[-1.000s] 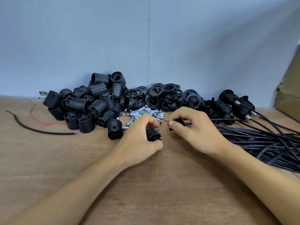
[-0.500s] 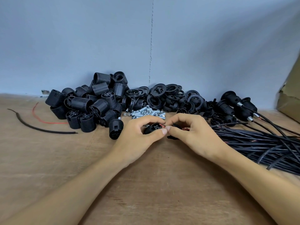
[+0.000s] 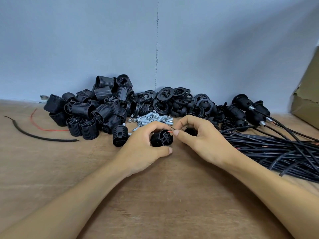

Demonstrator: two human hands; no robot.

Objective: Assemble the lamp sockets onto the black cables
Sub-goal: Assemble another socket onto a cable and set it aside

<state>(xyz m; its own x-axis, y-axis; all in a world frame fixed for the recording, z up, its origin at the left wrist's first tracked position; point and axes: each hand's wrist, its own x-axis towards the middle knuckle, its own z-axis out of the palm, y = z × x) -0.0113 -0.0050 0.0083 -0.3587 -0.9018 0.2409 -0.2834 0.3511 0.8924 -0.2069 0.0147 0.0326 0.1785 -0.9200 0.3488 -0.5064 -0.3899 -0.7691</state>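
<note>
1. Wooden surface (image 3: 51,169) against a blue-grey wall (image 3: 86,40). Both forearms reach in from the near edge.
2. Beyond and left of the left hand's (image 3: 141,149) fingers (image 3: 155,125) lies a heap of black threaded socket bodies (image 3: 96,111). One upright socket body (image 3: 120,135) stands just beside the knuckles.
3. Straight beyond the fingers is a scatter of small metal threaded tubes (image 3: 151,118), and behind it a pile of black rings (image 3: 165,94).
4. Right of the right hand's (image 3: 202,142) fingers (image 3: 179,135) runs a thick bundle of black cables (image 3: 276,149). Finished sockets (image 3: 241,102) with leads lie beyond it, and a cardboard box (image 3: 307,94) sits at the far right.
5. Well left of the fingers lie a loose cable scrap (image 3: 39,138) and a thin red wire (image 3: 43,129).
6. The left fingers curl round a lamp socket (image 3: 162,138), thumb beneath, between the two hands. Its long axis lies roughly level, and its slotted terminal end faces the right hand and the viewer.
7. The right thumb and forefinger pinch thin wire ends (image 3: 170,131) — a red tip shows — right at that terminal end; whether it has entered cannot be told. A black part (image 3: 189,131) sits under the curled fingers, mostly hidden.
</note>
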